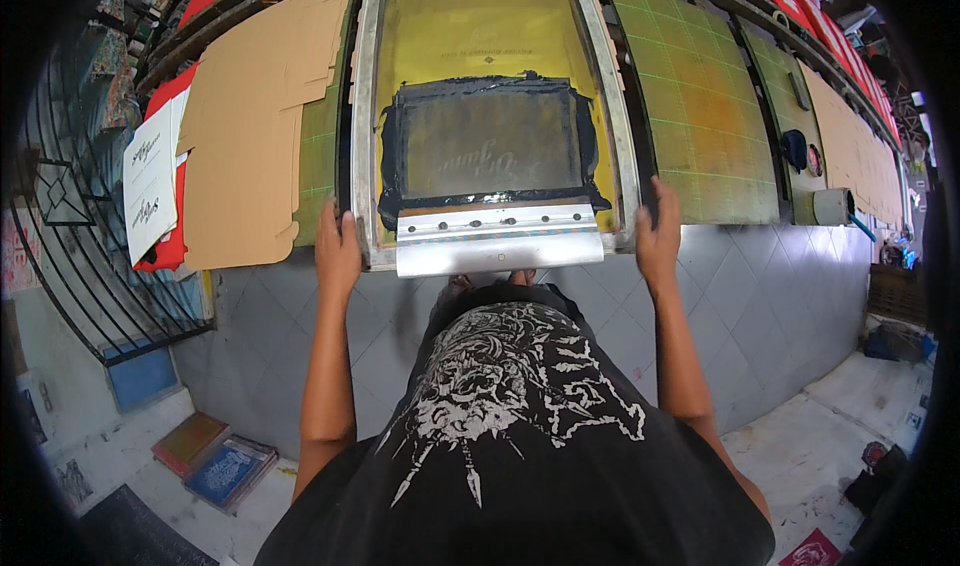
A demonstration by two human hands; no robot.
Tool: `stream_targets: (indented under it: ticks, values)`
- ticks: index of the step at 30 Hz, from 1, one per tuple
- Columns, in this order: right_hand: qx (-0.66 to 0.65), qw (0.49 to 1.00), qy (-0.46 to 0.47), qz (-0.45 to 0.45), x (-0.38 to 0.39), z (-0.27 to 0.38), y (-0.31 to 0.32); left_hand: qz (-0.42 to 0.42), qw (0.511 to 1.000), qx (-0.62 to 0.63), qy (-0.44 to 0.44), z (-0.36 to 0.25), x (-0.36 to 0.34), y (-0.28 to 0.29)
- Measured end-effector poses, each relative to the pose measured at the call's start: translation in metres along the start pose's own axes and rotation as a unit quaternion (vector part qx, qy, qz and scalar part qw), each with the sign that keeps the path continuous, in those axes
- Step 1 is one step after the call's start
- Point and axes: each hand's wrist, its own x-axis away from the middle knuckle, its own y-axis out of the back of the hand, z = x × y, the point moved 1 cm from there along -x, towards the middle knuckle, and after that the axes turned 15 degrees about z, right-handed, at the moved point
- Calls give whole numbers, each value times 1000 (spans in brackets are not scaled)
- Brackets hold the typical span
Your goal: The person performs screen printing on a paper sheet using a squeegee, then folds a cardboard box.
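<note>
A screen printing frame (pixel 620 116) with yellow-green mesh lies in front of me, dark ink around the rectangular grey area in its middle. Across its near end rests a wide silver squeegee (pixel 500 241) with a row of dark bolts. My left hand (pixel 338 251) is beside the frame's near left corner, thumb and fingers apart. At the near right corner, my right hand (pixel 658 241) has its fingers stretched forward and its thumb toward the frame. Both hands are close to the frame's sides; whether they touch it I cannot tell. Neither touches the squeegee.
Tan cardboard (pixel 245 136) covers the table on the left, beside white printed sheets (pixel 155 181) and red cloth. Green gridded boards (pixel 695 106) stretch to the right, with a white cup-like container (pixel 832 207) near the edge. A black metal railing (pixel 65 206) stands at far left.
</note>
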Motion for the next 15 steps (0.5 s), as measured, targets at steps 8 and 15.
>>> stream_targets:
  ticks: [8, 15]
  values:
    - [188, 930, 207, 240, 28, 55, -24, -87, 971, -154, -157, 32, 7, -41]
    - [202, 924, 214, 244, 11, 65, -17, -96, 963, -172, -182, 30, 2, -44]
